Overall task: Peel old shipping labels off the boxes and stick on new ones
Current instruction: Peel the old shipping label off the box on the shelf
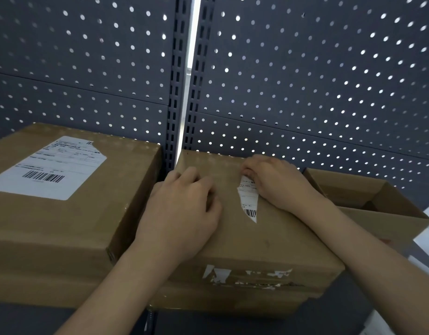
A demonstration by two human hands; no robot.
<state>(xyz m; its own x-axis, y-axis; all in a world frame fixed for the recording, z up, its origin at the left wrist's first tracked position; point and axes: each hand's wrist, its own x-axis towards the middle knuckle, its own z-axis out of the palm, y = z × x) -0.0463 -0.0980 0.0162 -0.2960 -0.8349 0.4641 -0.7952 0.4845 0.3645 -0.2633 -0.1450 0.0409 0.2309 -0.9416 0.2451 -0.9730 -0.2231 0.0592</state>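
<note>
A closed brown box (264, 240) lies in the middle, on top of another box. A torn white strip of old label (248, 199) with a barcode clings to its top. My right hand (278, 182) pinches the strip's upper end with curled fingers. My left hand (182, 209) rests on the box's left part, fingers loosely bent, holding nothing. White label scraps (245, 274) remain on the box's front face. A larger box (63, 221) on the left carries a full white shipping label (49, 170) with one torn corner.
An open cardboard box (377, 204) stands at the right. Grey perforated shelf panels (305, 81) with a slotted upright (175, 93) rise close behind the boxes. White sheets (428, 238) lie at the far right edge.
</note>
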